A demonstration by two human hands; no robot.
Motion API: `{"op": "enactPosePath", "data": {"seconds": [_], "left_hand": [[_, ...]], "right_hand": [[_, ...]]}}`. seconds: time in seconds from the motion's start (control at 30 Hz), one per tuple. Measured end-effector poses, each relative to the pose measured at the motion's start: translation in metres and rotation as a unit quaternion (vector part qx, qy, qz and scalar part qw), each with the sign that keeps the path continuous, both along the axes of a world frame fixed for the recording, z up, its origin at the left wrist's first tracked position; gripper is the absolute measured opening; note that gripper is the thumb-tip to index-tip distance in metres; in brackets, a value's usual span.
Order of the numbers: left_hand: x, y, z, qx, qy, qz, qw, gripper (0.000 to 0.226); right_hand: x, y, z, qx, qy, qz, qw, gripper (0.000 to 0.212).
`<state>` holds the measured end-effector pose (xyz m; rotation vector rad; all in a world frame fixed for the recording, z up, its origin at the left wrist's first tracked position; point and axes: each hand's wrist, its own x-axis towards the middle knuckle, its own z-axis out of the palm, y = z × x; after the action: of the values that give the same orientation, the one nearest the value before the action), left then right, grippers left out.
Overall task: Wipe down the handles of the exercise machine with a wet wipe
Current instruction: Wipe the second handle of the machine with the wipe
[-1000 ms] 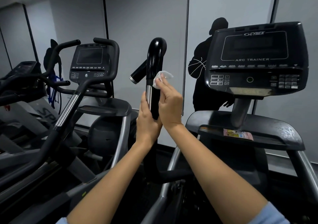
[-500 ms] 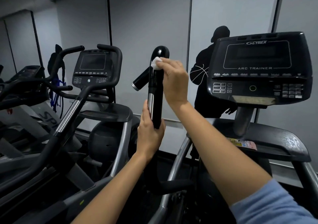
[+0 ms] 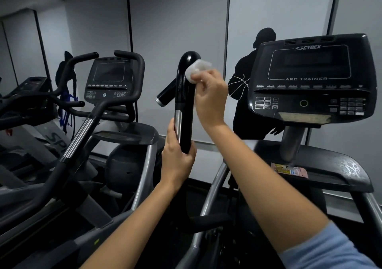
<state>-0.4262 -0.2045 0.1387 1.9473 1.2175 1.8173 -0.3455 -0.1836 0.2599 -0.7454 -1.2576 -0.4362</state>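
Head view. Handle [image 3: 185, 95]: black, upright, standing centre frame, left of the console [image 3: 310, 78]. Left hand [image 3: 177, 155]: fingers curling round the handle's lower end, gripping it. Right hand [image 3: 208, 95]: fingers pinching the wipe [image 3: 196, 70], pressing it against the handle's upper right side near the curved top. Second machine [image 3: 107, 82]: standing at left.

A gym: an arc trainer console [image 3: 310, 78] and neighbouring cardio machines [image 3: 111, 86] line the wall.
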Motion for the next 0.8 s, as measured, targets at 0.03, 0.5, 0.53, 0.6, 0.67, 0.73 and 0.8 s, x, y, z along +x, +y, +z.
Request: {"op": "enactPosePath", "data": {"seconds": [0.03, 0.5, 0.53, 0.6, 0.67, 0.73, 0.8], "left_hand": [[0.0, 0.0, 0.0, 0.001, -0.003, 0.0, 1.0, 0.074], [0.002, 0.005, 0.039, -0.022, -0.031, 0.016, 0.999, 0.064], [0.004, 0.008, 0.045, -0.028, -0.033, 0.023, 0.999, 0.061], [0.007, 0.012, 0.053, -0.031, -0.043, 0.031, 0.998, 0.051], [0.008, 0.013, 0.053, -0.021, -0.056, 0.032, 0.998, 0.041], [0.009, 0.015, 0.05, -0.011, -0.063, 0.031, 0.997, 0.035], [0.01, 0.015, 0.05, -0.006, -0.066, 0.027, 0.997, 0.032]], "right_hand": [[0.001, 0.003, 0.009, -0.001, -0.005, -0.008, 1.0, 0.024], [0.002, 0.005, 0.008, -0.023, 0.081, 0.086, 0.993, 0.022], [0.001, 0.005, 0.008, -0.026, 0.068, 0.085, 0.994, 0.022], [0.003, 0.011, 0.019, -0.022, 0.061, 0.072, 0.995, 0.024], [0.005, 0.019, 0.033, -0.023, 0.06, 0.061, 0.996, 0.026], [0.008, 0.028, 0.047, -0.048, 0.062, 0.051, 0.996, 0.026], [0.013, 0.041, 0.061, -0.095, 0.082, 0.051, 0.991, 0.026]]}}
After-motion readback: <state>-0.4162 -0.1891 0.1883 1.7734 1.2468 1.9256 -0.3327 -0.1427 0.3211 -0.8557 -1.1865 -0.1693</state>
